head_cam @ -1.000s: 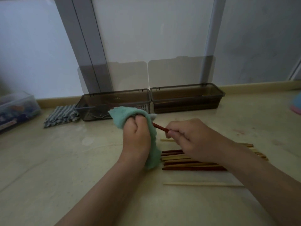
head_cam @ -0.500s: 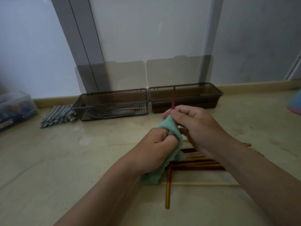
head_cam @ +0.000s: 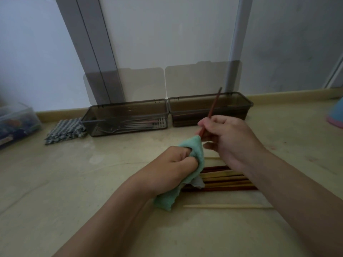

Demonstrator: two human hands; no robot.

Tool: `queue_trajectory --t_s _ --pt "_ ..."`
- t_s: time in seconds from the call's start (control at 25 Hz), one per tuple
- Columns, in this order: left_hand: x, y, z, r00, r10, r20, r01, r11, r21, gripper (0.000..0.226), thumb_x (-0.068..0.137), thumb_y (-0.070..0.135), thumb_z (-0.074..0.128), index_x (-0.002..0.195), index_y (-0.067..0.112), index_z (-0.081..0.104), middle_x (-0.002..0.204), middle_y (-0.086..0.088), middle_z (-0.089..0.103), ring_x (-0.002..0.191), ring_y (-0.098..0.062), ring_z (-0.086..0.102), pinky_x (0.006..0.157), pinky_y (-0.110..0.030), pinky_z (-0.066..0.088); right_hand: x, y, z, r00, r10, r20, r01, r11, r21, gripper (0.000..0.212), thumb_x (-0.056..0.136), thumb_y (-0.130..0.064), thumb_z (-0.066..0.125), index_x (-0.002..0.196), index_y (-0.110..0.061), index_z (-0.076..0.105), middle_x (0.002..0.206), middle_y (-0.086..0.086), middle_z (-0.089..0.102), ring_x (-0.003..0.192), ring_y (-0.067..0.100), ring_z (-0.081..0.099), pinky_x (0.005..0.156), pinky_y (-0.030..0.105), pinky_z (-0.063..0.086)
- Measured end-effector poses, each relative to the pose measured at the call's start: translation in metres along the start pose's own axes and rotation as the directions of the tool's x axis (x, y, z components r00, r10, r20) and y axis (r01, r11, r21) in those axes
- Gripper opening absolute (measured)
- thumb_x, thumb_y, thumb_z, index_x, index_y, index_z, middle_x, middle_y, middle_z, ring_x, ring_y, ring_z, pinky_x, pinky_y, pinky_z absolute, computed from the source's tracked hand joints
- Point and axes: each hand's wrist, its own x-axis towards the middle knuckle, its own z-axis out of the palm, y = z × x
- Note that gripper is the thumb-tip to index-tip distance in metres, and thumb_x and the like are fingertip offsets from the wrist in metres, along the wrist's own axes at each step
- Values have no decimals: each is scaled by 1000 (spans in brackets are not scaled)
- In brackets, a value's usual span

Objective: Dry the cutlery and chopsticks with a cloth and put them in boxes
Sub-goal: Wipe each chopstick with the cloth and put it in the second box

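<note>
Left hand [head_cam: 178, 164] clenched on green cloth [head_cam: 165, 201]; right hand [head_cam: 233, 140] pinching red chopstick [head_cam: 214, 104] (tip tilted up)

A cutlery box [head_cam: 128, 108] sits at the back of a counter [head_cam: 74, 182], with cutlery [head_cam: 126, 125] inside. A second box [head_cam: 232, 106] touches its right end. A folded rag [head_cam: 65, 130] lies just left of it, and a storage tub [head_cam: 16, 123] farther left. In front of it, to the right, chopsticks [head_cam: 226, 180] lie in a row. Above them a left hand [head_cam: 174, 164] grips a cloth [head_cam: 193, 145] and a right hand [head_cam: 230, 138] pinches a raised chopstick [head_cam: 213, 106].

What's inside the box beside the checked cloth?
Metal cutlery lies in the box, seen through its tinted wall. The pieces overlap and blur, so their kinds and count are unclear.
</note>
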Motion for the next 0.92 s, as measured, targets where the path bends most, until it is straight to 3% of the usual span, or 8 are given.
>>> queue_trajectory --t_s 0.16,0.24,0.28,0.36,0.44,0.6,0.68,0.92 --pt "-5 2 -2 999 44 -8 -44 999 -10 30 94 7 43 65 13 50 48 13 54 44 -1 44 47 -15 38 13 -15 -27 954 35 -299 55 957 285 22 106 -23 45 110 -13 64 78 4 56 57 16 61 58 35 56" --pt "-4 0 -5 991 37 -127 -48 996 -79 30 95 8 42 66 11 51 47 11 57 45 -2 46 48 -18 39 14 -17 -38 950 -138 -280 118 989 -88 24 106 -25 43 108 -22 67 84 2 54 59 12 52 53 28 45" --pt "-2 -2 -5 979 22 -204 -49 991 -125 30 95 9 42 67 11 52 48 11 58 45 -4 47 48 -20 39 18 -15 -40 936 -282 -213 179 898 -402 24 106 -25 44 108 -27 68 88 0 56 64 11 51 56 27 42" --pt "3 -8 -5 942 -6 -337 -54 984 -169 32 94 10 42 65 13 55 48 10 59 47 -5 52 50 -20 40 33 -11 -41 881 -472 10 271 489 -829 30 105 -21 43 121 -31 66 98 1 55 83 18 55 72 35 47" --pt "7 -15 -5 908 0 -418 -67 987 -146 33 93 9 43 63 15 56 53 6 64 55 -8 60 52 -20 45 57 -13 -39 873 -475 106 245 241 -939 39 100 -14 44 130 -30 64 104 5 49 99 31 54 91 47 47" --pt "12 -24 -6 898 15 -440 -82 988 -133 31 92 9 43 65 13 57 62 0 68 58 -9 63 53 -20 49 106 -16 -39 909 -407 96 113 19 -993 50 91 -9 49 128 -38 64 116 10 55 112 37 51 101 49 36" --pt "12 -25 -6 901 33 -433 -90 990 -112 30 91 8 43 65 13 58 60 2 67 57 -8 63 53 -21 49 119 -14 -39 922 -362 139 138 -27 -990 50 88 -7 49 122 -39 67 119 7 62 113 35 53 101 47 36" --pt "13 -27 -6 892 49 -450 -105 989 -100 28 90 9 44 66 11 59 63 -2 67 59 -9 64 54 -22 50 120 -13 -39 937 -276 213 268 180 -946 50 87 3 45 126 -17 68 131 10 63 125 30 53 110 40 40"
